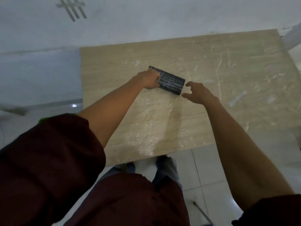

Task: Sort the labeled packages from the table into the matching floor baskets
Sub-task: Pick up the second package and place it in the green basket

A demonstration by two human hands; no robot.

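- Head view, looking down over my own arms onto the worktop (114,66); dim light, some blur.
- Worktop: pale wood-grain top wrapped in crinkled clear film that glints in patches. I see one item on it.
- Package (169,81): dark, flat, rectangular, with pale bands across its face that look like tape or a label; I cannot read any marking. It sits a little left of the worktop's middle, turned at a slant, its left end farther from me than its right end.
- Left hand (149,79): closed on the left end of the package, fingers wrapped over its edge. I cannot tell whether the package is lifted or lying flat on the film.
- Right hand (197,93): open, fingers and thumb spread and curled, just beside the right end of the package; fingertips near its corner, contact not clear to me.
- Sleeves: dark maroon, pushed up above both forearms; left sleeve (48,160) fills the lower left of the picture.
- Floor (211,173): light tiles, visible below the near edge of the worktop, with my legs and feet standing there.
- Wall behind the worktop: plain grey-white, with a small grid of pale strips (71,7) at the upper left.
- Baskets: none in this view.
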